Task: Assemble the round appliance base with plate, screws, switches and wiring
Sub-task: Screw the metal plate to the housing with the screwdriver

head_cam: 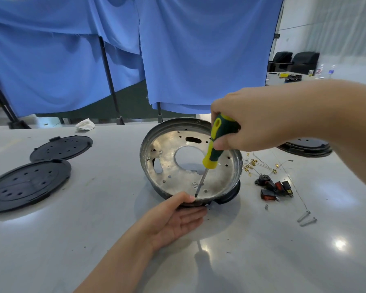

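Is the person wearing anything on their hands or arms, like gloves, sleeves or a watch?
No. Both the left hand and the right hand are bare, with no gloves, rings or watch showing. Both forearms are uncovered as far as the picture edge, so no sleeve is visible.

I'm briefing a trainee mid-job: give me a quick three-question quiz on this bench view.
1. True or false: the right hand grips the screwdriver.
2. The screwdriver's tip sits at the round base's: A) far rim B) near rim C) centre hole
3. Which side of the base do the switches lie on?

Key: 1 true; 2 B, close to the left hand steadying that rim; 3 right.
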